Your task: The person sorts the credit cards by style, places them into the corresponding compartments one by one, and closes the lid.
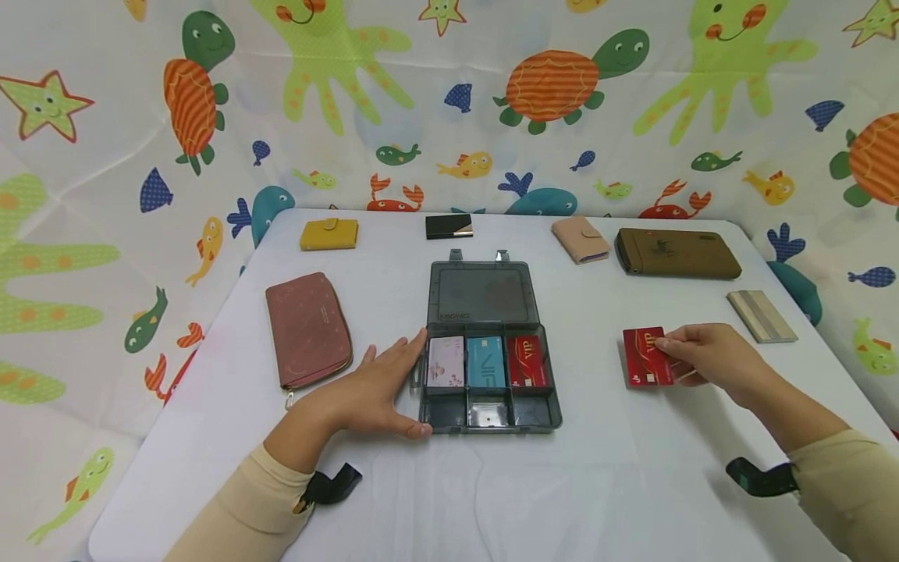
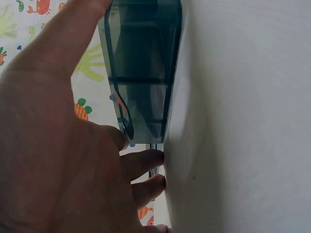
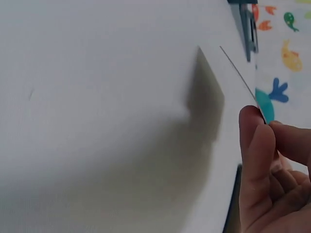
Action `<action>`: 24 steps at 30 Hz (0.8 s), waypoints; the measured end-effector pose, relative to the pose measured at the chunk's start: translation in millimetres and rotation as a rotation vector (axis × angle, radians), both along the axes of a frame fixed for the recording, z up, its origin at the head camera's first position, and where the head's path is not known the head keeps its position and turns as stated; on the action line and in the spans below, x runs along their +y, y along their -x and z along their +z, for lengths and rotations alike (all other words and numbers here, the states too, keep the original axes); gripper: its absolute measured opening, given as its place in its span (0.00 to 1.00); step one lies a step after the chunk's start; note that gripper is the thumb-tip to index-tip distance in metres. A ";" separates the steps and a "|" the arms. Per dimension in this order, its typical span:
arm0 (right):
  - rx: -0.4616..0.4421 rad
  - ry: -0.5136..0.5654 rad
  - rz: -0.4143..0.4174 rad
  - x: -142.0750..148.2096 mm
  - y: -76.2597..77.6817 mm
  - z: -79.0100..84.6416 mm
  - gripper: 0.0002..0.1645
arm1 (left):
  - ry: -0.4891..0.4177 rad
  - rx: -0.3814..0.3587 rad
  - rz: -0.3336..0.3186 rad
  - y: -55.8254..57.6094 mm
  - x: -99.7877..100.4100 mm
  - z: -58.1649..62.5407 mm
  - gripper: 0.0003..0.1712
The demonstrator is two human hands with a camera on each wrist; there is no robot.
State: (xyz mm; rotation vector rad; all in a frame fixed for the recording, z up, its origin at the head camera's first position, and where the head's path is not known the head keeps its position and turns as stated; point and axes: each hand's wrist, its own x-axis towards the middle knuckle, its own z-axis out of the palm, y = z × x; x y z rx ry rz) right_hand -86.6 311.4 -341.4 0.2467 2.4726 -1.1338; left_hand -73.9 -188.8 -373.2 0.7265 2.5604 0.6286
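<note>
Between thumb and fingers my right hand [image 1: 709, 357] pinches a red card [image 1: 644, 357] by its right edge. The right wrist view shows that card [image 3: 238, 75] edge-on, held above the white tabletop with its shadow beside it. My left hand [image 1: 372, 390] rests with spread, fairly straight fingers against the left side of a grey see-through box [image 1: 489, 419]. Its lid [image 1: 481, 290] lies folded back. In the back row of compartments sit a pink-white card [image 1: 445, 361], a blue card [image 1: 485, 361] and a red card [image 1: 527, 361]. The front compartments show no cards.
A brown zip wallet [image 1: 309, 329] lies left of the box. Along the back are a yellow wallet [image 1: 328, 234], a black card case [image 1: 449, 226], a beige wallet [image 1: 580, 239] and an olive zip wallet [image 1: 677, 254]. At the right lies a cream banded wallet [image 1: 762, 316].
</note>
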 end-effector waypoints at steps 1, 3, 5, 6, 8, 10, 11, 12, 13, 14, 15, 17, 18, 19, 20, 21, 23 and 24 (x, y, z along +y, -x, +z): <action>0.002 0.013 0.003 -3.4 0.0 0.3 0.34 | 0.000 -0.002 0.001 -0.1 0.0 0.2 0.81; 0.002 0.039 0.008 -10.6 -0.1 1.0 0.33 | 0.002 -0.005 0.003 0.1 0.1 0.0 0.81; -0.003 0.073 0.008 -18.5 -0.1 2.0 0.33 | -0.004 -0.002 0.001 0.3 0.2 -0.5 0.81; -0.008 0.089 0.008 -22.4 -0.2 2.7 0.33 | 0.001 -0.003 0.002 0.4 0.4 -0.5 0.81; -0.020 0.122 0.009 -30.4 -0.2 4.3 0.32 | -0.004 0.001 0.001 0.4 0.6 -0.5 0.81; -0.031 0.152 0.009 -37.7 -0.1 5.9 0.32 | -0.013 0.003 0.000 0.1 0.6 -0.3 0.80; -0.039 0.166 0.009 -41.0 0.0 6.8 0.32 | -0.012 0.004 0.001 -0.1 0.7 -0.1 0.80; -0.045 0.180 0.006 -44.4 0.2 7.7 0.33 | -0.013 0.004 0.001 -0.3 0.7 0.2 0.80; -0.051 0.191 0.003 -47.8 0.4 8.8 0.33 | -0.014 0.003 0.002 -0.5 0.8 0.5 0.80; -0.055 0.201 0.003 -50.8 0.6 9.7 0.33 | -0.017 0.002 0.002 -0.8 0.9 0.5 0.80; -0.057 0.210 0.005 -53.6 0.9 10.6 0.33 | -0.018 0.001 0.004 -0.9 0.7 0.5 0.80; -0.061 0.228 0.009 -59.4 1.7 12.1 0.32 | -0.019 -0.001 0.005 -0.8 0.9 0.6 0.80; -0.060 0.235 0.013 -62.4 2.1 12.5 0.31 | -0.019 -0.002 0.005 -0.8 0.9 0.5 0.80; -0.060 0.242 0.019 -65.2 2.5 12.8 0.30 | -0.018 -0.003 0.006 -0.6 0.9 0.3 0.80; -0.060 0.249 0.026 -68.2 3.0 12.8 0.29 | -0.016 -0.003 0.006 -0.4 0.8 0.1 0.80; -0.062 0.257 0.031 -71.6 3.5 12.8 0.28 | -0.016 -0.003 0.007 -0.4 0.7 0.0 0.80; -0.061 0.270 0.046 -79.0 4.7 12.3 0.26 | -0.016 -0.001 0.005 -0.2 0.6 -0.2 0.81; -0.062 0.278 0.054 -82.7 5.1 12.0 0.26 | -0.010 -0.001 0.005 -0.1 0.5 -0.1 0.81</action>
